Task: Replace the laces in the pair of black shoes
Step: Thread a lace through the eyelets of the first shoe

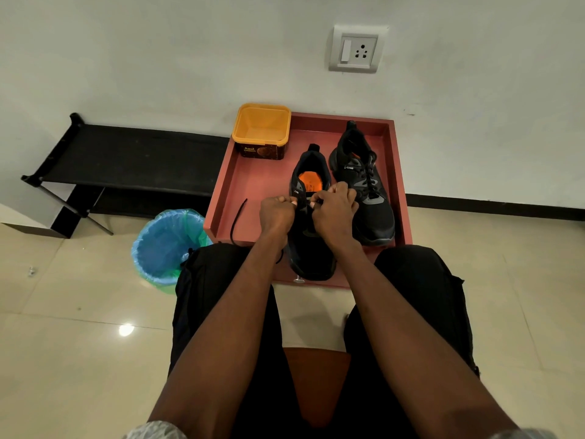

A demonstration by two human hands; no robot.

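Two black shoes stand in a reddish tray (pixel 240 185) on the floor. The left shoe (pixel 311 248), with an orange insole, is nearest me. My left hand (pixel 277 213) and my right hand (pixel 334 213) meet over its eyelets, and each pinches a bit of black lace there. A loose end of black lace (pixel 236 221) trails left across the tray and over its near edge. The right shoe (pixel 364 182) stands beside it, laced with black lace.
An open yellow tub (pixel 261 129) sits at the tray's back left corner. A blue bin with a green liner (pixel 167 245) stands left of the tray. A black low rack (pixel 126 160) runs along the wall. My knees flank the tray's near edge.
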